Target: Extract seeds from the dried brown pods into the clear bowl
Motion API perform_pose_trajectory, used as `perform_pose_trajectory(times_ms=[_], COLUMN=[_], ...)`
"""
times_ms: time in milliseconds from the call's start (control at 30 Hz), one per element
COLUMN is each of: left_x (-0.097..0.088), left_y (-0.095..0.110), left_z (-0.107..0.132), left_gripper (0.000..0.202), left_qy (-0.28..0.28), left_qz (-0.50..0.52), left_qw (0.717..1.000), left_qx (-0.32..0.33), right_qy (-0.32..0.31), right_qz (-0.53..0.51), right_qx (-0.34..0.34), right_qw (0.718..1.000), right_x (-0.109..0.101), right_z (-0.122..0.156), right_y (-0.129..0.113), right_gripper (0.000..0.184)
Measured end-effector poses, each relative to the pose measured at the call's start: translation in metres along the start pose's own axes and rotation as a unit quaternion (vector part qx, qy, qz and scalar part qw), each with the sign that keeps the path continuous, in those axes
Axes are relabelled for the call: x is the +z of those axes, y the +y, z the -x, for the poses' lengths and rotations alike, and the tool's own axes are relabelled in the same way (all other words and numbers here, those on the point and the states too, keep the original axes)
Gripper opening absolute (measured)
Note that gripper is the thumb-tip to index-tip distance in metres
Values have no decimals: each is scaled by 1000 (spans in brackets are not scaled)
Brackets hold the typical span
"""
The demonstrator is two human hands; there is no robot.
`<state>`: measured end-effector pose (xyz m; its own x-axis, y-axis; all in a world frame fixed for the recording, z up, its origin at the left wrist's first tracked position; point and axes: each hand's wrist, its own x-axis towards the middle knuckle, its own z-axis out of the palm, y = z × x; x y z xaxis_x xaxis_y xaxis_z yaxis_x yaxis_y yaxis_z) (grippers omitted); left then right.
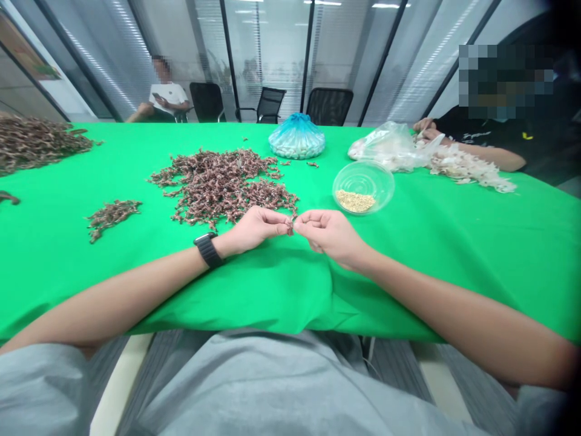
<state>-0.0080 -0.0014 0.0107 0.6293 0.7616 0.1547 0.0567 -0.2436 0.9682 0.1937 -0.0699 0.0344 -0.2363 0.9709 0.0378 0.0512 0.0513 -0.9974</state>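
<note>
Right now, near the front edge of the green cloth-covered surface (267, 290), left hand (252, 230) and right hand (334, 237), both sets of fingers pinching one small shrivelled reddish-brown piece (290, 228), matching knobbly heap (222, 184) just beyond.

Head-worn view, facing forward and down across table (454, 242); left hand (249, 231), right hand (338, 239) near, centre; glass wall (267, 45) far, top.
</note>
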Motion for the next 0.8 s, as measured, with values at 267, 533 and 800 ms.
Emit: perform_pose_trajectory(times_ms=[267,533,800], left_x=[-2,2,2], left_y=[6,9,6], left_z=[-1,3,5], left_gripper=[44,50,49], left_qy=[13,-42,-50], left_qz=[-33,0,9], left_qw=[999,999,998], left_qx=[23,-8,-26], right_qy=[-97,-113,-88], right_qz=[-108,-93,-75], right_qx=[117,109,51], right_qw=[982,983,992], right_x=[-11,-16,-18], right_z=[-6,-6,-10], right_y=[1,-1,5], right_gripper=[36,38,36])
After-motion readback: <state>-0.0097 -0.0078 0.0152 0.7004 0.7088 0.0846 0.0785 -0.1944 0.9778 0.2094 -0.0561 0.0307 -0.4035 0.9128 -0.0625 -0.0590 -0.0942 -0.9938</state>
